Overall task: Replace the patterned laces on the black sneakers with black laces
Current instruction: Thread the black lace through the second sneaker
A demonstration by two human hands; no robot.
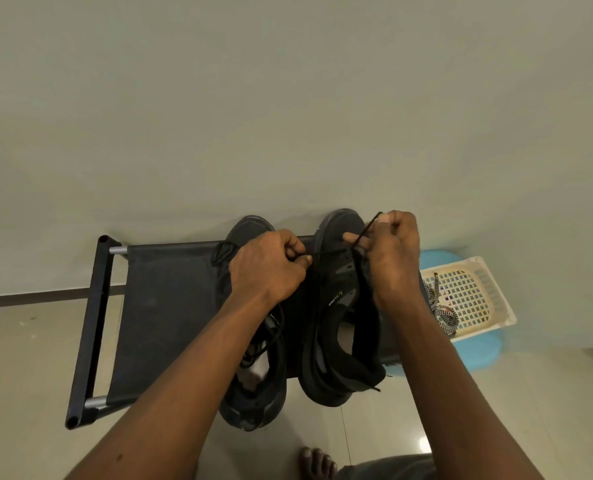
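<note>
Two black sneakers stand toes-to-wall on a black fabric rack shelf [170,306]. The right sneaker [340,358] has a thin black lace [328,252] running across its front eyelets. My left hand [271,268] pinches one end of that lace beside the shoe. My right hand [392,254] grips the other end, which sticks up past my fingers. The left sneaker [253,393] lies partly under my left forearm, with a black lace looped near its toe [223,252]. The patterned black-and-white laces [442,315] lie in a basket at the right.
A cream plastic basket [478,296] sits on a light blue stool [475,355] to the right of the rack. The rack stands against a plain wall. My bare foot [317,464] rests on the tiled floor below.
</note>
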